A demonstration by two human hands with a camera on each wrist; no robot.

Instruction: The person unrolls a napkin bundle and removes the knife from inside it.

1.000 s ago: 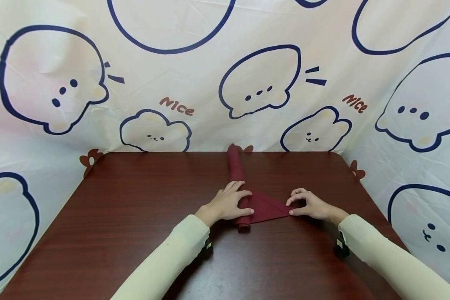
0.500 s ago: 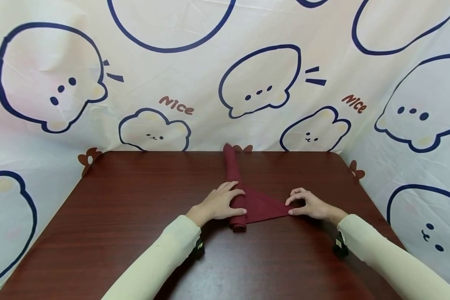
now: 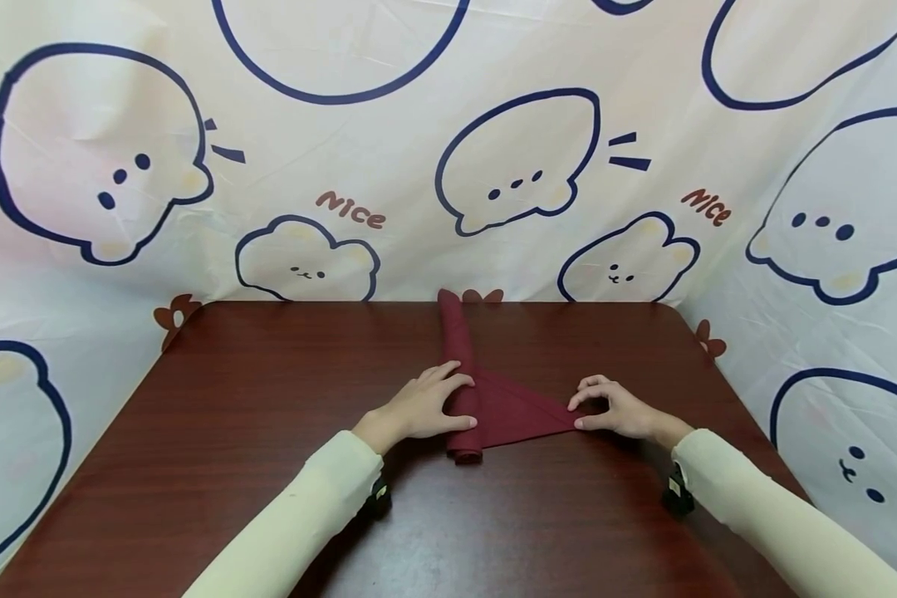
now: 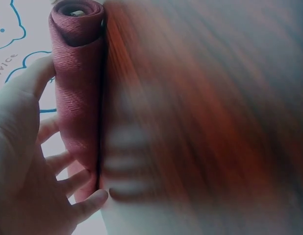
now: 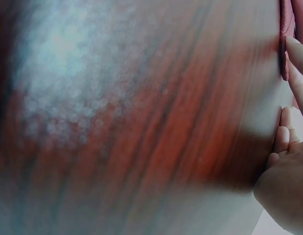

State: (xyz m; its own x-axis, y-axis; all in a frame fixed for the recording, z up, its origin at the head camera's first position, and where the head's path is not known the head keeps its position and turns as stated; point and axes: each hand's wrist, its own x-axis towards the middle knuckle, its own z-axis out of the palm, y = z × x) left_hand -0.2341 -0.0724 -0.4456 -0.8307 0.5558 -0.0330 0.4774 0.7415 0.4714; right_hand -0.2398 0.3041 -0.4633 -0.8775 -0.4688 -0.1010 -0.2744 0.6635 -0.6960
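A dark red cloth [image 3: 516,407] lies on the table, its left part rolled into a long tube [image 3: 458,336] and its right part flat, tapering to a corner. My left hand [image 3: 419,403] rests across the near half of the tube, fingers spread over it and thumb toward its right side. In the left wrist view the coiled end of the roll [image 4: 78,88] shows, with the left fingertips partly hidden behind it. At the right corner my right hand [image 3: 620,407] pinches the cloth between thumb and forefinger. Only the cloth's edge [image 5: 285,54] shows in the right wrist view.
The brown wooden table [image 3: 269,399] has a glossy top. Its far edge meets a pale hanging sheet [image 3: 404,166] printed with bear outlines, and more of the sheet hangs at both sides. The tube's far end reaches that back edge.
My left hand has moved left, and the tube has rolled left with it. More flat cloth shows between the tube and the corner. The right hand has stayed at the corner.
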